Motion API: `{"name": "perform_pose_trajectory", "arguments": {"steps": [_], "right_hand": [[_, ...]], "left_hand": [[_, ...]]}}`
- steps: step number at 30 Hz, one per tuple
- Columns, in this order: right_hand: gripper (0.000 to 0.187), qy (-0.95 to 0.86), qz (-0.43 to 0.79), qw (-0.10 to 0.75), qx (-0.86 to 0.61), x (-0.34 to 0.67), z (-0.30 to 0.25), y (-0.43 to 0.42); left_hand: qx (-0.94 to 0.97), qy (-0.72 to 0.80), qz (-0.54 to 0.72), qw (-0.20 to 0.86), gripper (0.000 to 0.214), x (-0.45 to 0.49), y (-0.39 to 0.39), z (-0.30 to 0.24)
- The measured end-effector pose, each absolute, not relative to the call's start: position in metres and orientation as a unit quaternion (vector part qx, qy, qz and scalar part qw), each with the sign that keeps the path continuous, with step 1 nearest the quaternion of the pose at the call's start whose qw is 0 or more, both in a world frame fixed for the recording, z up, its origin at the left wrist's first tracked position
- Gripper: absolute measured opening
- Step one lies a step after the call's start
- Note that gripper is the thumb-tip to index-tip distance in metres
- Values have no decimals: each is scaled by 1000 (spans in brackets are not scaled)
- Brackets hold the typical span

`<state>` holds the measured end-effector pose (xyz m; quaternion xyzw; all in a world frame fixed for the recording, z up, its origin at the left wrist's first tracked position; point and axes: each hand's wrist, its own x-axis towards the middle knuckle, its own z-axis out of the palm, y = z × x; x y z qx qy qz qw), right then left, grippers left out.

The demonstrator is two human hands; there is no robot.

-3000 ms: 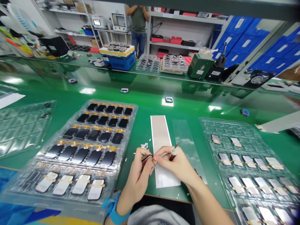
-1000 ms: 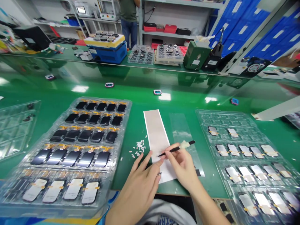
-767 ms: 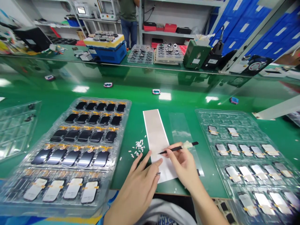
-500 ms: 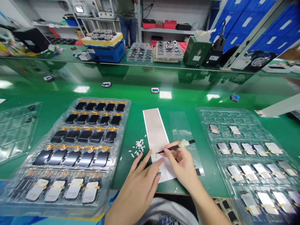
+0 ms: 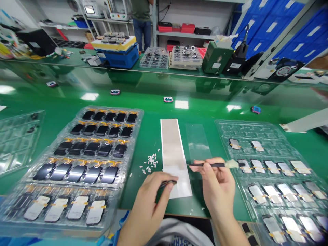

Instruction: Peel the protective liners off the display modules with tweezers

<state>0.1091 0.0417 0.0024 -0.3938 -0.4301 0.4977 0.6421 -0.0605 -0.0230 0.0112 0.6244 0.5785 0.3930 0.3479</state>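
My right hand [image 5: 217,186] pinches a pair of black tweezers [image 5: 205,165] with pale tape wound round the rear part. Their thin tip points left, at the right edge of a long beige-and-white strip sheet [image 5: 173,143]. Over the lower left of that sheet, my left hand [image 5: 153,198] is closed on a small dark screen module [image 5: 167,183], mostly hidden by the fingers. Small white slips [image 5: 151,160] lie scattered left of the sheet. To its right is a clear plastic film [image 5: 198,136], partly behind my right hand.
A clear tray [image 5: 138,136] of black screens, with several turned silver side up, lies at left. Another tray [image 5: 225,128] with silver-backed screens lies at right. Several small framed parts [image 5: 168,99] sit farther back. Across the bench, a person [image 5: 141,24] stands near shelves.
My right hand has drawn the tweezers right, away from the sheet's middle. My left hand has lifted its spread fingers off the sheet and curled them round the screen module. The sheet has shifted slightly.
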Motion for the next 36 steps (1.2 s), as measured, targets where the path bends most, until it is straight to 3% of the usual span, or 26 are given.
{"name": "perform_pose_trajectory", "arguments": {"steps": [4,9,36], "right_hand": [[8,-456,433,672,-390,94,12,28],[13,-494,436,654,-371,80,6,23],[7,-484,435,648,-396,73,9,28]], "left_hand": [[427,539,526,501,17,-49,-8,13],[341,444,597,575,22,-39,5,8],[349,457,594,562,20,-34,3,-3]]}}
